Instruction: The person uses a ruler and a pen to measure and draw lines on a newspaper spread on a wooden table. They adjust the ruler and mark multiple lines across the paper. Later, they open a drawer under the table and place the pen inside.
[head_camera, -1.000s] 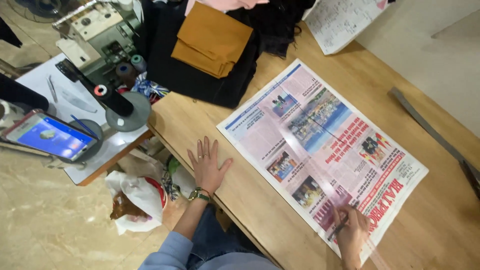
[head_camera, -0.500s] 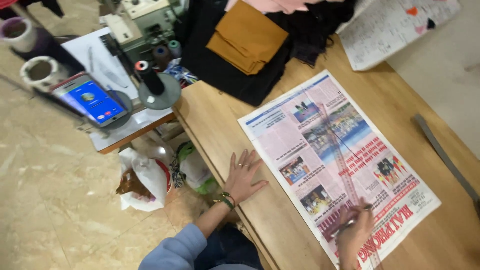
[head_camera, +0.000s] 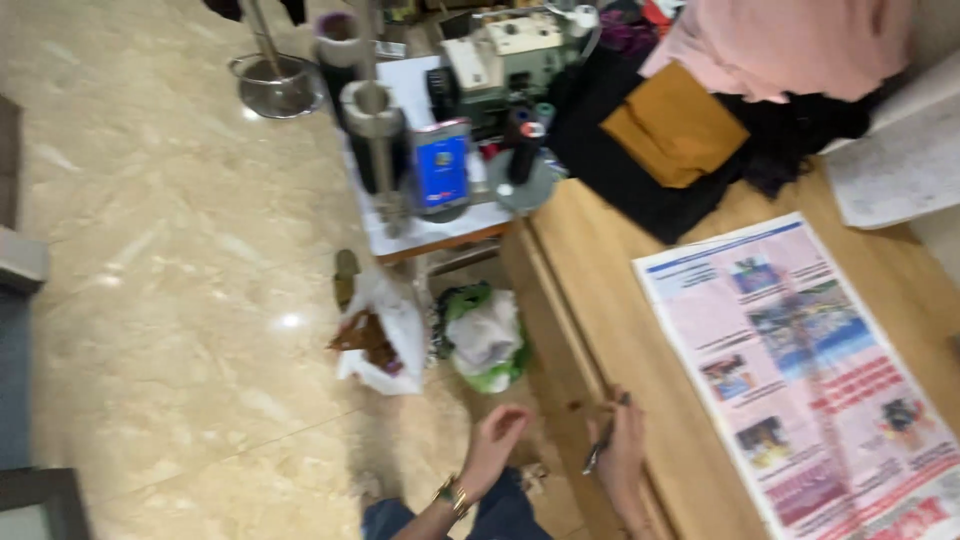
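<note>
Both hands by table edge (newspaper beside).

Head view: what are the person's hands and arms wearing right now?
Both are bare of gloves. The left hand has a gold-coloured band with a dark green one at the wrist. No ring or band shows on the right hand; the frame is blurred.

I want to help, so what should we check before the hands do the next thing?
1. Pen in the right hand: ok, a dark pen is held at the table edge.
2. Left hand free: ok, open and off the table.
3. Newspaper flat: ok, spread out on the wood.
4. Hands on the newspaper: not ok, both are off it.
5. Picture sharp: not ok, blurred.
6. Floor beside the table: not ok, bags lie there.
</note>
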